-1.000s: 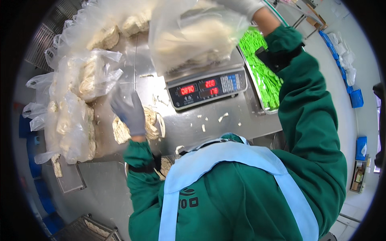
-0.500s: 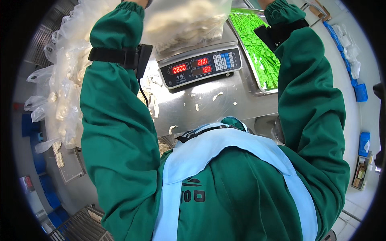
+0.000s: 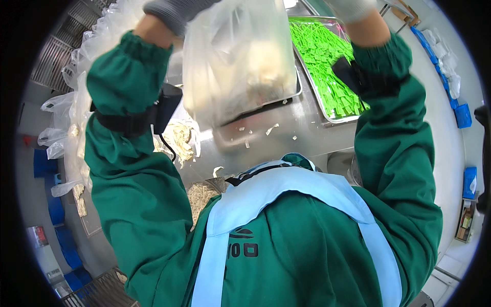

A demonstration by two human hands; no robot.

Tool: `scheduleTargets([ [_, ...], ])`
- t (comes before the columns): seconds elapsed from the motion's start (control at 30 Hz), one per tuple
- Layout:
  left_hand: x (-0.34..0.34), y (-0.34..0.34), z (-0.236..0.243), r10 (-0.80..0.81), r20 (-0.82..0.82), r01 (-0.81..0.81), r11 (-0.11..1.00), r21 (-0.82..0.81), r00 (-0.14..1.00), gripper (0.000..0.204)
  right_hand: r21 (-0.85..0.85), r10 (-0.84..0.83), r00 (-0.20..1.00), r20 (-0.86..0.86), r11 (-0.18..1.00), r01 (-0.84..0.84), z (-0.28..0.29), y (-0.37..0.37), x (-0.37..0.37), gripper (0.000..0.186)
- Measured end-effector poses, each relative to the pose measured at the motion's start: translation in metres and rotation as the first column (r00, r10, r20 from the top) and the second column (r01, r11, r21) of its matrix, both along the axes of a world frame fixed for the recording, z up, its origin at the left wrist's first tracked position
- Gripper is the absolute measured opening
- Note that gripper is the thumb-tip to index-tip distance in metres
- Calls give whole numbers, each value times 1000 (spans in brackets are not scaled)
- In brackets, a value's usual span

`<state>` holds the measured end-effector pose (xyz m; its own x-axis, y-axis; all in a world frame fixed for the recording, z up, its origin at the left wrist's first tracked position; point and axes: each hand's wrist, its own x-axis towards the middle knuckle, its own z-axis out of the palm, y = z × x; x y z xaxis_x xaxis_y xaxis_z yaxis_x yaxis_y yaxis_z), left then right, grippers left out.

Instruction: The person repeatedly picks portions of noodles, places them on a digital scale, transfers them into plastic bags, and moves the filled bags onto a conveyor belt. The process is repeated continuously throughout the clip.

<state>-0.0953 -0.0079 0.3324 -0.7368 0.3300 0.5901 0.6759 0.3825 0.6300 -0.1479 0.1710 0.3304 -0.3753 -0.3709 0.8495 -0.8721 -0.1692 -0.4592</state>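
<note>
A clear plastic bag (image 3: pixel 232 66) filled with pale, cream-coloured food hangs in front of the scale, hiding its display; only the edge of the scale's pan (image 3: pixel 292 93) shows. My left hand (image 3: pixel 179 13), in a dark grey glove, is closed at the bag's upper left, its fingertips cut off by the top edge. My right hand (image 3: pixel 353 7), in a pale glove, is blurred at the top edge, to the right of the bag. Below it lies a metal tray (image 3: pixel 313 97) of bright green plastic ties (image 3: pixel 327 61). The right fingers are out of the picture.
Many filled clear bags (image 3: pixel 76 123) are stacked along the left. Pale strips (image 3: pixel 181 138) lie loose on the steel table (image 3: pixel 230 156), with small scraps near its front edge. More cut strips (image 3: pixel 202 199) sit low by my left elbow. Blue bins (image 3: pixel 55 199) stand at far left.
The bag has come off the scale toward me and now covers the lit display. Both hands have drawn back into view, the left one moving with the bag.
</note>
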Motion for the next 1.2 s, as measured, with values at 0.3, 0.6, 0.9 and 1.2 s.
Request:
scheduleTargets([
  [0.3,56,117,-100,-373,291,432,886,-171,881,31,624,-170,791,588,717,-310,-219,76,118,61],
  [0.6,56,51,-102,-324,186,337,941,-40,927,80,685,-145,866,479,678,-266,-260,72,132,46],
  [0.9,147,25,-331,-158,352,268,919,-290,923,79,608,117,981,156,772,-188,-240,28,142,31],
  [1.2,162,-59,-294,16,328,149,869,-471,944,63,485,132,921,-366,872,68,-175,-3,154,19],
])
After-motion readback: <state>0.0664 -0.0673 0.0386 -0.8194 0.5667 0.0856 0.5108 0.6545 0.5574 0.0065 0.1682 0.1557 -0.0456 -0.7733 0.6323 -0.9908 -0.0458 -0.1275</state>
